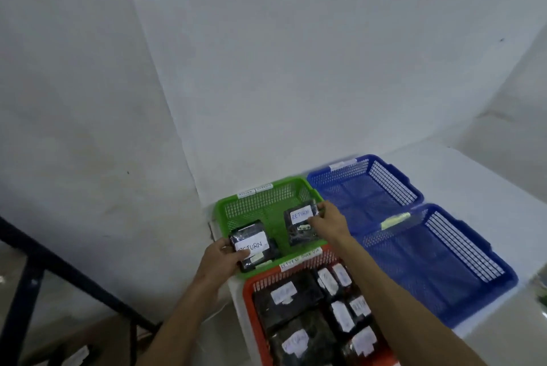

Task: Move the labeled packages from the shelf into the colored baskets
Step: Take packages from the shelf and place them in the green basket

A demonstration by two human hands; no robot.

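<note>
Packages marked RETURN, two in play: my left hand [220, 256] fingers curl round one package [253, 245] at the near-left corner of the green basket [260, 202]; my right hand [327, 219] pinches the second package [300, 225] at its right edge, inside the same basket. I judge both are being set down. Orange basket [250, 306] already holds a full layer of labeled packs. Both blue baskets [393, 185] look empty. The shelf itself I cannot see, so what is left is unknown.
</note>
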